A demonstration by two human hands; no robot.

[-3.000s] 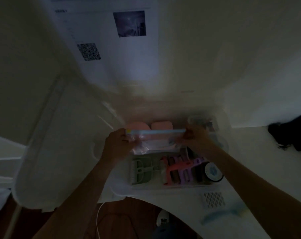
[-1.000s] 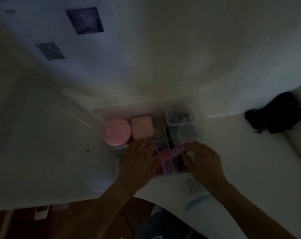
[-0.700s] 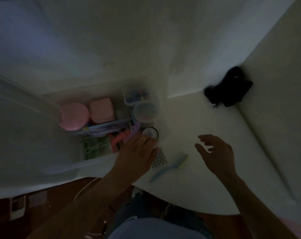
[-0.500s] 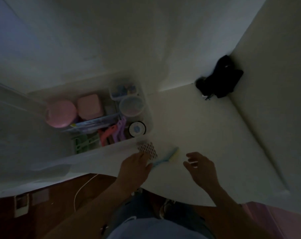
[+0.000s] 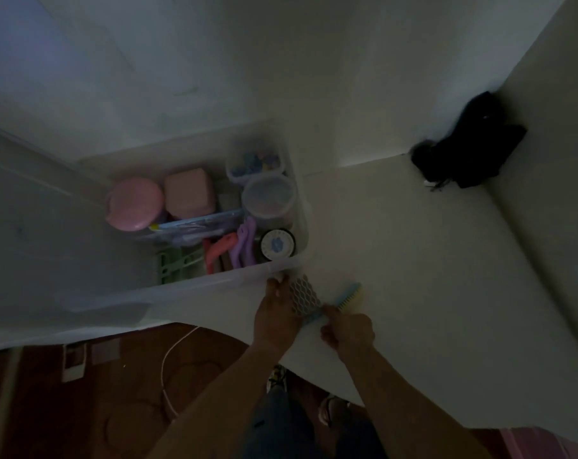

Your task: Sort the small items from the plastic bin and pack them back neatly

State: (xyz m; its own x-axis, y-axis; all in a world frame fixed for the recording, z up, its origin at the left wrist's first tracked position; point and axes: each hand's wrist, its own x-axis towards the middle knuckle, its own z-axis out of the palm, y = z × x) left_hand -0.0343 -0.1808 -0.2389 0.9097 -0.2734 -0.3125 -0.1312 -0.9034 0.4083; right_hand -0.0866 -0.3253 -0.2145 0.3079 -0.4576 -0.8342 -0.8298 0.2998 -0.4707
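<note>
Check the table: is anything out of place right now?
Two items sit outside the plastic bin: a honeycomb-patterned piece under the left hand, and a blue comb in the right hand grip.

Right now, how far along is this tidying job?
Most things already sit packed in the bin: pink boxes, a round tub, clips. In hand are the last two on the table: the left hand touches a mesh piece, the right hand grips a blue comb. Both remain to go in.
</note>
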